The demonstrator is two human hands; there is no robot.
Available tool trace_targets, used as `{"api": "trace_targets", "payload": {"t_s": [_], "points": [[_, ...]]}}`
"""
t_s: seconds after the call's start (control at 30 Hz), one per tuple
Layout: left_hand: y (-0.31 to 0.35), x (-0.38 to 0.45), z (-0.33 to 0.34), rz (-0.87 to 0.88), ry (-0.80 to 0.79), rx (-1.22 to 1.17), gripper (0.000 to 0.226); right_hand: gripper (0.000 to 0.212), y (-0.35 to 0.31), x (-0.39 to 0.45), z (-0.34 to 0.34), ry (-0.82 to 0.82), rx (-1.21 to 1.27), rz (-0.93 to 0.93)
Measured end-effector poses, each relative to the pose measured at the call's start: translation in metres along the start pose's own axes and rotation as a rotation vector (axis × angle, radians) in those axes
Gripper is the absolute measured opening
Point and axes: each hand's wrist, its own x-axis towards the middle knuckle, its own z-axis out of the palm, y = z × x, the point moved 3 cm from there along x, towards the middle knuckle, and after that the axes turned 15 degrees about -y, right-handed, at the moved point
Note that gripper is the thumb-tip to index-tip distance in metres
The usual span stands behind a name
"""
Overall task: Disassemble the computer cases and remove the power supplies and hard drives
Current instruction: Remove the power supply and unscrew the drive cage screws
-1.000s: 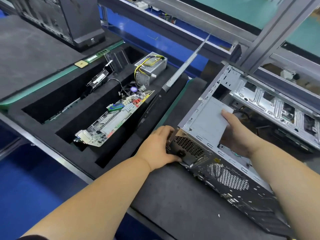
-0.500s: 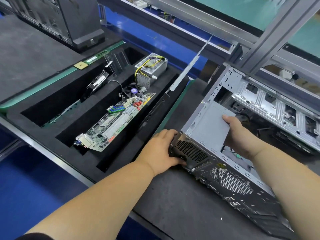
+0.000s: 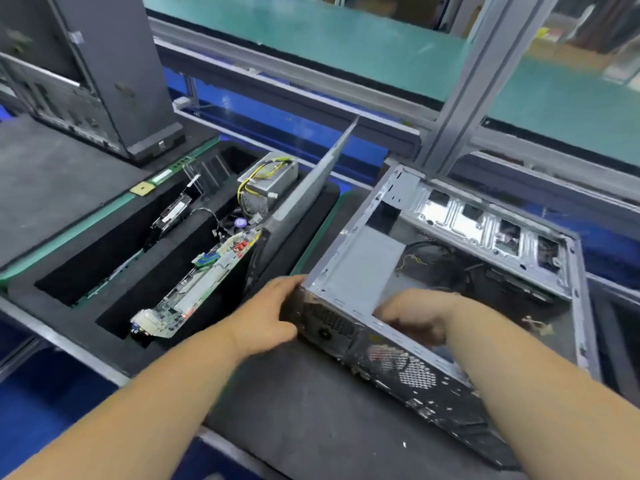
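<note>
Your left hand (image 3: 273, 317) gripped the power supply (image 3: 353, 282) at the open case (image 3: 519, 271)'s near-left corner; your right hand (image 3: 412, 315), blurred, seemingly curled on its inner edge. You needed 2 hands lifting evenly, cables clear.

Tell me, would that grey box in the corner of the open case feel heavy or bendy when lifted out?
Probably stiff: the power supply looks like a folded sheet-metal box. Likely heavy for its size, since the left hand and right hand both work at it. Its black and yellow cables are floppy and may snag inside the case.
</note>
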Motion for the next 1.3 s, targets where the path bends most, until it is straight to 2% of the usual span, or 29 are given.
{"api": "trace_targets", "payload": {"t_s": [0.1, 0.23, 0.3, 0.37, 0.47, 0.57, 0.63, 0.8, 0.9, 0.97, 1.07, 1.17, 1.3], "points": [[0.039, -0.012, -0.022, 0.062, 0.108, -0.261, 0.071, 0.014, -0.005, -0.003, 0.006, -0.018, -0.159, -0.025], [0.096, -0.007, -0.021, 0.157, 0.175, -0.206, 0.036, 0.015, -0.007, -0.008, 0.005, -0.01, -0.276, -0.07], [0.122, 0.003, -0.013, 0.169, 0.177, -0.092, 0.036, 0.012, -0.005, -0.008, 0.005, -0.003, -0.431, -0.078], [0.14, 0.016, -0.008, 0.184, 0.169, 0.124, 0.041, 0.025, -0.003, -0.008, 0.008, -0.046, -0.618, -0.046], [0.16, 0.038, -0.006, 0.194, 0.074, 0.488, 0.046, 0.036, 0.001, -0.005, 0.009, -0.113, -0.745, -0.022], [0.165, 0.06, -0.006, 0.164, -0.033, 0.8, 0.047, 0.031, 0.002, -0.006, 0.009, -0.116, -0.741, -0.064], [0.163, 0.068, -0.007, 0.147, -0.072, 0.903, 0.054, 0.026, 0.001, -0.009, 0.007, -0.113, -0.704, -0.08], [0.152, 0.074, -0.008, 0.142, -0.086, 0.908, 0.08, 0.026, 0.0, -0.01, 0.003, -0.167, -0.655, -0.055], [0.148, 0.082, -0.006, 0.139, -0.105, 0.924, 0.083, 0.033, 0.004, -0.001, 0.001, -0.174, -0.458, -0.023], [0.148, 0.087, -0.003, 0.126, -0.11, 0.945, 0.082, 0.038, 0.003, 0.003, -0.005, -0.15, -0.414, -0.004], [0.145, 0.091, -0.001, 0.115, -0.094, 0.913, 0.078, 0.037, 0.0, 0.002, -0.015, -0.11, -0.473, 0.006], [0.143, 0.09, -0.002, 0.126, -0.077, 0.879, 0.076, 0.036, 0.0, 0.002, -0.02, 0.009, -0.786, 0.005], [0.143, 0.089, -0.003, 0.148, -0.07, 0.835, 0.072, 0.038, 0.003, 0.011, -0.014, -0.015, -0.865, -0.018]]}}
